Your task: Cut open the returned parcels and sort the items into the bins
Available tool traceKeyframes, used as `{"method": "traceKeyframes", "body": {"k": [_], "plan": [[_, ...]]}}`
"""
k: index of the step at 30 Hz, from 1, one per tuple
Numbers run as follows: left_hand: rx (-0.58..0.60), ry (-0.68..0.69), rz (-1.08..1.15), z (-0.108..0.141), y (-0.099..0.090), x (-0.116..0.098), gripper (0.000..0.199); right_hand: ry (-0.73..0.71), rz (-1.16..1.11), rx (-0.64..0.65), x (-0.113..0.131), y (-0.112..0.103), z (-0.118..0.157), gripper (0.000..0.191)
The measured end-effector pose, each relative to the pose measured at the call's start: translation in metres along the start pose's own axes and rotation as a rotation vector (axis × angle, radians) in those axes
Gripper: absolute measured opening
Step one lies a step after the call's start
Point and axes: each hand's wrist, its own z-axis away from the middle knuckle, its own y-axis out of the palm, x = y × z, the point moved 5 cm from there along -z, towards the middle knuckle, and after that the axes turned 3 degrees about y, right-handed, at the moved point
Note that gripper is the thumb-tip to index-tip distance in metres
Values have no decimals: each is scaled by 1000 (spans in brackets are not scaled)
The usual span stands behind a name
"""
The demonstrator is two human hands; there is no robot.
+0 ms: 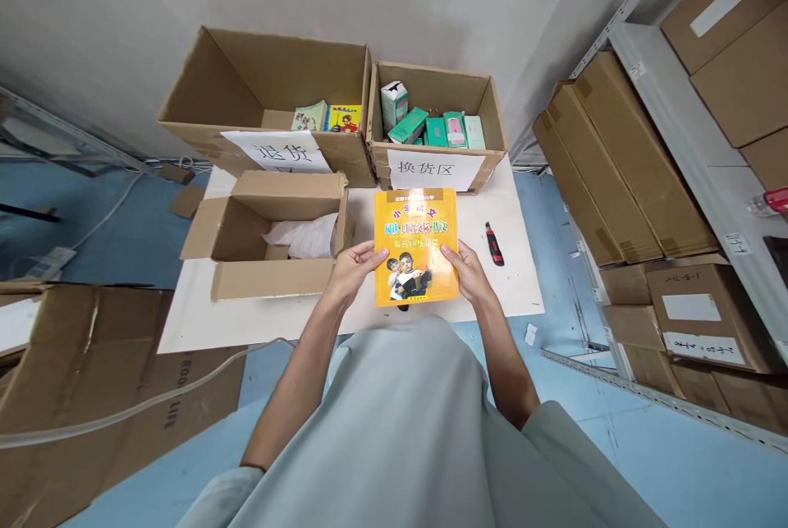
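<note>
While the left hand (353,272) and right hand (468,269) clamp opposite edges, the glossy rectangular book (415,242) is above the white table (519,253). An open cardboard box (271,280) holds crumpled white wrapping (313,237).

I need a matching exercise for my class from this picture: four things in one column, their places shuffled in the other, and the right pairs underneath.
Things
1. Yellow-orange book
2. Red-and-black cutter
3. Small green-and-white boxes
4. White wrapping

Places
A. Inside the back right carton
B. Held between the left hand and the right hand
C. Inside the front carton with spread flaps
D. Lying directly on the white tabletop

Right pairs: 1-B, 2-D, 3-A, 4-C
</note>
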Motion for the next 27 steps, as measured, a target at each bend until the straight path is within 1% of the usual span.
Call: {"method": "traceKeyframes", "body": {"k": [2, 5, 8, 11, 14, 16, 20, 23, 25, 27], "plan": [[-42, 10, -15, 1, -1, -4, 78, -2, 28, 13, -1, 0, -4, 65], [-66, 44, -52, 2, -2, -10, 78, -17, 93, 1, -2, -5, -8, 65], [-55, 115, -102, 4, -3, -20, 79, -54, 138, -15, 1, -11, -11, 63], [-26, 201, -148, 6, -3, -36, 75, -126, 173, -6, 8, -12, -12, 57], [-6, 310, -201, 8, -7, -54, 65, -206, 236, 6, 18, -11, -12, 52], [-31, 404, -273, 10, -12, -67, 55, -275, 308, -8, 27, -11, -11, 49], [-84, 635, -427, 20, -19, -89, 40, -455, 463, -18, 42, -13, -7, 39], [-82, 744, -454, 27, -19, -96, 29, -516, 484, -16, 42, -13, -6, 31], [-95, 766, -463, 31, -19, -97, 24, -521, 449, -31, 39, -14, -6, 29], [-101, 756, -470, 33, -18, -96, 22, -505, 409, -42, 36, -14, -6, 28]]}}
